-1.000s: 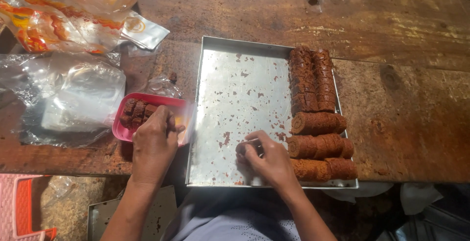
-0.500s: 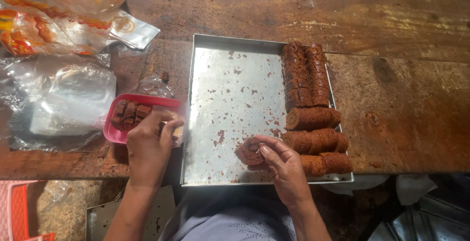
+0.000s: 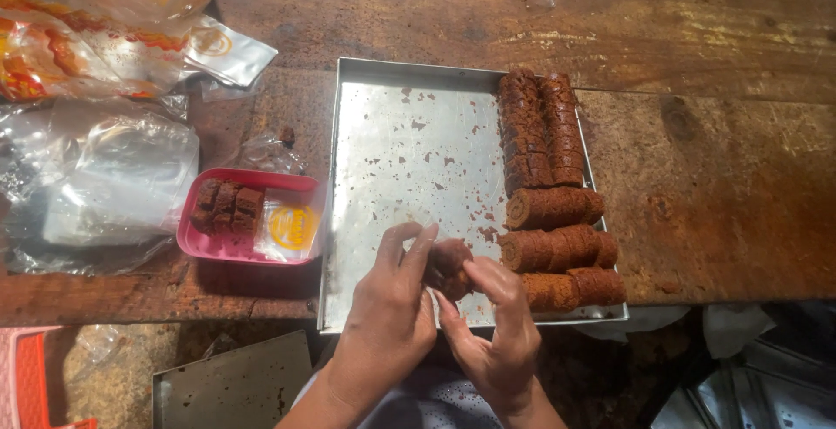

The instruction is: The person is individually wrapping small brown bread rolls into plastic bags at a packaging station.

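Brown cake slice held at lower centre of frame, over near edge of metal tray. Slice round, dark brown, crumbly; spiral possibly visible, hard to confirm. Left hand closed on slice from left, right hand pinching it from right. Slice underside hidden by fingers. Brown rolls lined along tray's right side. Pink tray with sliced pieces at centre left. Forearms cut off by bottom edge.
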